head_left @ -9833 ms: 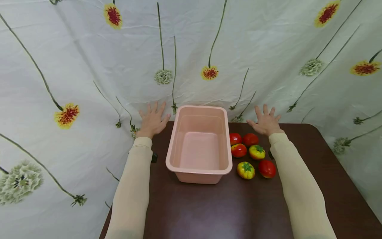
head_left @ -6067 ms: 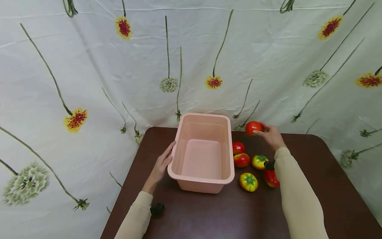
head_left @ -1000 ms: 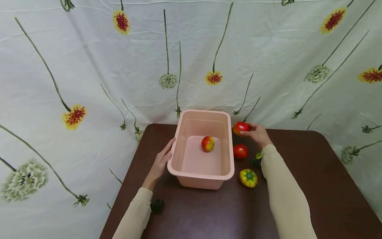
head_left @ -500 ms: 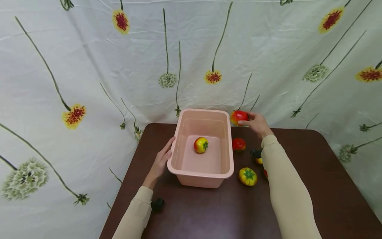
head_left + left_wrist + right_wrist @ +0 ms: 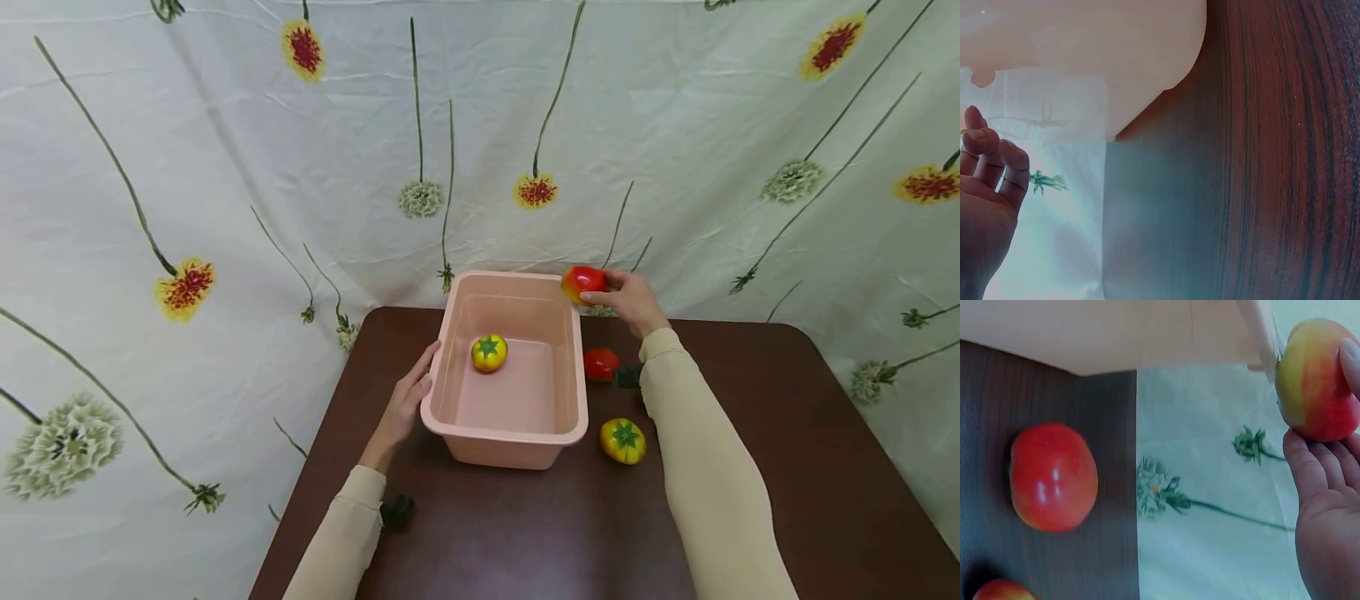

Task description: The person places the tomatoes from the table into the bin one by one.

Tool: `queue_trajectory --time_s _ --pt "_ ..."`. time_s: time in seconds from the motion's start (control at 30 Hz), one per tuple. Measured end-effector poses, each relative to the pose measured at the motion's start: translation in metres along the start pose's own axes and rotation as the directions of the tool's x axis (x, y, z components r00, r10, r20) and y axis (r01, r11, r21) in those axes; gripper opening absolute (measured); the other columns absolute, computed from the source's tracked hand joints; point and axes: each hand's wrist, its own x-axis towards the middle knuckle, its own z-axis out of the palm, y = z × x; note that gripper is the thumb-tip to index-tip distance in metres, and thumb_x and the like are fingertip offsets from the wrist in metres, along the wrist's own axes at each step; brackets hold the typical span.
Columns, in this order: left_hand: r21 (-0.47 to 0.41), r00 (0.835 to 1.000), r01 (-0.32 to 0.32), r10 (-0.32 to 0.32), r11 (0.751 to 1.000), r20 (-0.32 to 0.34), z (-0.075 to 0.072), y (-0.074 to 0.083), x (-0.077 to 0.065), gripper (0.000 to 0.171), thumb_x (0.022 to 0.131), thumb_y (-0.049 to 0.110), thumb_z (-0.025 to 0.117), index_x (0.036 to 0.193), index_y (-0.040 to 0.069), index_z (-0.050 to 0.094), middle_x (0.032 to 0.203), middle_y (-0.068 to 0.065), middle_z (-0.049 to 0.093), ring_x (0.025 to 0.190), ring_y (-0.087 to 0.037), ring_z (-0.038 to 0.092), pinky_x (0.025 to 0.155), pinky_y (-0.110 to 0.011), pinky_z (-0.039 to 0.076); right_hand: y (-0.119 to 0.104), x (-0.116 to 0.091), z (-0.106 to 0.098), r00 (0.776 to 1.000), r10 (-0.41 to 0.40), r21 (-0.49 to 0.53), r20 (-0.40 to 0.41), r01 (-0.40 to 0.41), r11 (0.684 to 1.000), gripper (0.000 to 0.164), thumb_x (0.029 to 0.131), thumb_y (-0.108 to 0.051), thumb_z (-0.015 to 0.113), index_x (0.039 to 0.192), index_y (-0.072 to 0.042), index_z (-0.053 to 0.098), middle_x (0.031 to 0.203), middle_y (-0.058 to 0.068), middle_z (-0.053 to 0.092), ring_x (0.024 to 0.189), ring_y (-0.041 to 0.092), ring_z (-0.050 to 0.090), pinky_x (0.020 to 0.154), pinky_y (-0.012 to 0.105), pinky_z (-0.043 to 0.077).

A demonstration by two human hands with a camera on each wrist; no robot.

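Note:
My right hand (image 5: 633,304) pinches a red and yellow tomato (image 5: 581,284) between thumb and fingers, over the back right corner of the pink plastic basin (image 5: 504,437). Close by in the right wrist view, that tomato (image 5: 1316,381) shows its yellow side near the basin's rim. Inside the basin lies a yellow tomato (image 5: 489,354) with a green star-shaped top. Beside the basin's left wall is my left hand (image 5: 401,417), its fingertips at the rim; the left wrist view shows the hand's fingers (image 5: 1015,164) loosely bent and grasping nothing visible.
Right of the basin, a red tomato (image 5: 601,364) and a yellow tomato (image 5: 622,441) lie on the dark wooden table (image 5: 525,533). My right sleeve (image 5: 705,450) covers what is beneath it. A flower-patterned cloth (image 5: 337,150) hangs behind the table.
My right hand lifted the red and yellow tomato from the table's back and carried it left to the basin's corner. The tomato inside rolled left. My left hand stays in place.

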Motion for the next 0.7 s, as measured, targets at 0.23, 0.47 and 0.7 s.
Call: queue_trajectory --time_s 0.23,0.47,0.7 --pt "-0.001 1.000 -0.022 0.022 1.000 -0.002 -0.002 -0.003 0.002 0.052 0.103 0.018 0.034 0.155 0.021 0.029 0.161 -0.005 0.027 0.142 -0.011 0.032 0.109 -0.014 0.030 -0.010 0.005 0.016 0.999 -0.035 -0.018 0.001 0.035 0.999 0.062 0.084 -0.023 0.076 0.140 -0.010 0.053 0.140 0.015 0.055 0.123 0.030 0.053 0.106 0.043 0.044" --pt "-0.008 1.000 -0.021 0.021 1.000 0.001 -0.004 -0.003 0.001 0.052 0.103 0.016 0.035 0.154 0.019 0.029 0.160 -0.008 0.029 0.137 -0.011 0.039 0.106 -0.014 0.034 -0.014 0.005 0.024 1.000 -0.009 -0.009 0.017 0.009 1.000 0.062 0.084 -0.020 0.077 0.140 -0.010 0.053 0.141 0.014 0.055 0.124 0.030 0.052 0.108 0.044 0.041" --pt "0.002 1.000 0.002 -0.002 1.000 0.005 -0.003 -0.003 0.001 0.052 0.103 0.016 0.035 0.154 0.021 0.030 0.160 -0.005 0.028 0.141 -0.021 0.035 0.107 -0.014 0.032 -0.016 0.005 0.029 0.999 0.020 -0.007 0.030 -0.020 1.000 0.063 0.082 -0.014 0.078 0.140 -0.011 0.053 0.140 0.014 0.056 0.123 0.031 0.051 0.109 0.046 0.040"
